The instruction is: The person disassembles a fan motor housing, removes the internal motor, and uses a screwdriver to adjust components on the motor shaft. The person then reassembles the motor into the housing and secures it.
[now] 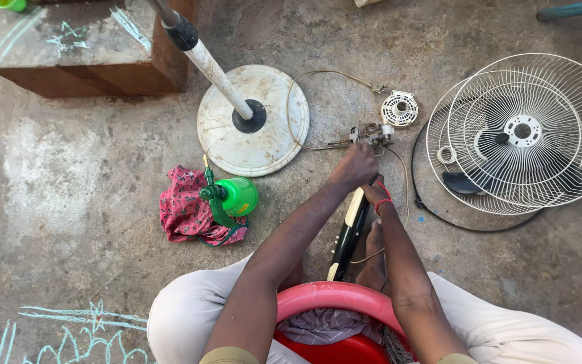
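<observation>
Wire fan guards (523, 131) stacked on concrete floor, far right. Round white fan base (274, 135) with pole, centre. Red plastic stool (331, 300) under person. Pink cloth (183, 212) beside green spray bottle (234, 197). Left hand (355, 165) curled tight on small fan motor assembly (372, 133), just right of base. Right hand (375, 192) mostly hidden behind black-and-white panel (348, 232); grip unclear.

Soft, even daylight, faint shadows, no glare; sharp focus throughout, with slight wide-angle stretching toward the frame's edges.
</observation>
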